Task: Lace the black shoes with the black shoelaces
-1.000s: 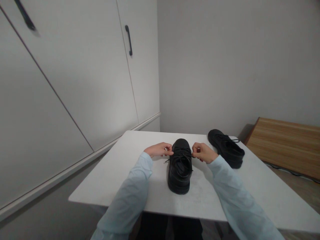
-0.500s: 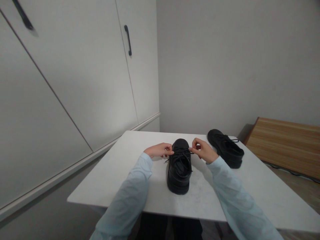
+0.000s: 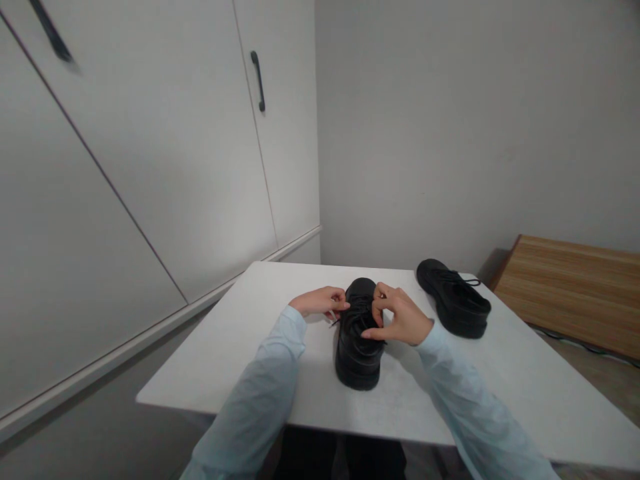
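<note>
A black lace-up shoe (image 3: 358, 363) stands on the white table, toe pointing away from me and heel toward me. At its left side my left hand (image 3: 323, 301) pinches a black shoelace (image 3: 337, 323) between thumb and fingertips near the eyelets. Over the lacing and the shoe's opening is my right hand (image 3: 397, 315), its thumb spread apart from the curled index finger. The right fingertips touch or hover just above the laces; I cannot tell which. Part of the lacing on the right side is hidden by that hand.
A second black shoe (image 3: 457, 303) with laces rests at the table's (image 3: 225, 360) right back edge. White cabinets with a dark handle (image 3: 258, 81) rise at the left. A wood-grain panel (image 3: 575, 287) is beyond the table at the right.
My right hand has moved left and toward me, from the shoe's right edge to over its laces, and its thumb and finger have spread. My left hand stays in place.
</note>
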`<state>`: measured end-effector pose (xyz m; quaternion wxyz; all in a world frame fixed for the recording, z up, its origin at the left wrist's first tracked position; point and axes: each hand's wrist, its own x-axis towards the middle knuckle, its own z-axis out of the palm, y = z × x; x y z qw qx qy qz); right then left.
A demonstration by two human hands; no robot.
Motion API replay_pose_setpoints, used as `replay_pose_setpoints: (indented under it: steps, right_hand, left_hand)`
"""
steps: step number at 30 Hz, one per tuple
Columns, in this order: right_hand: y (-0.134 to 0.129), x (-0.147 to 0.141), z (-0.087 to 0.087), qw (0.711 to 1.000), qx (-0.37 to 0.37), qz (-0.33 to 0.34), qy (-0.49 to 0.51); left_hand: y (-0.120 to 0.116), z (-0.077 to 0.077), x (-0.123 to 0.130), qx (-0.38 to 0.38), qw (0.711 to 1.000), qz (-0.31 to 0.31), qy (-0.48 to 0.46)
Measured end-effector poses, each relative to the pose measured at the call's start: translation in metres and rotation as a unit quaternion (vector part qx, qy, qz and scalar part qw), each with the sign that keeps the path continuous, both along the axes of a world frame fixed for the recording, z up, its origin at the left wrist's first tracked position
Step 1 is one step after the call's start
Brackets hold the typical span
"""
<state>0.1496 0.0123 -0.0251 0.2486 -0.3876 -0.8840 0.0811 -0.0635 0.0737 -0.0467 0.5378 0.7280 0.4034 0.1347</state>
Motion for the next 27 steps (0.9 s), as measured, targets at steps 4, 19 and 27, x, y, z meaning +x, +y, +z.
replay_pose_setpoints:
  steps: [4,19,27]
  right_hand:
    - [-0.004,-0.003,0.001,0.999,0.015,-0.013,-0.036]
    - [0.007,0.002,-0.007,0.994,0.018,0.012,0.111]
    - [0.014,0.005,-0.013,0.982,-0.019,-0.008,0.190]
  left_hand:
    - [0.000,0.000,0.001,-0.003,1.000,0.001,0.002]
    - [-0.005,0.006,-0.002,-0.020,0.999,0.026,-0.005]
    - [0.000,0.004,-0.008,-0.004,1.000,0.016,-0.020]
